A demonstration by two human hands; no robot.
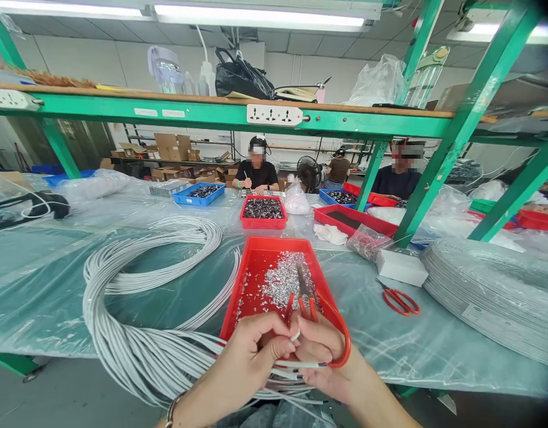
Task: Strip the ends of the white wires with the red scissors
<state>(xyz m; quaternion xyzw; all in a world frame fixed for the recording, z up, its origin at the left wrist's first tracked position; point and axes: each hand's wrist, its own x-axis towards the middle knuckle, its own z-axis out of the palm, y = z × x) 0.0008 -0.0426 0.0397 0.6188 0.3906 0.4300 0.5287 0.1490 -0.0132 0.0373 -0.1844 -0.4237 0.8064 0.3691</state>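
Note:
My left hand [251,351] pinches the end of a white cable [296,336] between thumb and fingertips. My right hand [334,362] is closed around red-handled scissors [345,330], their blades pointing away over the tray; its fingertips meet the left ones at the cable end. Other cable ends with dark wire tips stick out below the hands. Beneath them stands a red tray [233,303] holding a heap of small silvery pieces [283,276]. A thick coiled bundle of white cables [122,333] lies to the left and runs under my left wrist.
A second pair of red-handled scissors [401,301], a white box [401,267] and a large cable coil [492,303] lie right. Ahead are a red bin of dark parts [263,224] and a blue bin [198,198]. A green shelf frame [456,131] slants down at right. Co-workers sit opposite.

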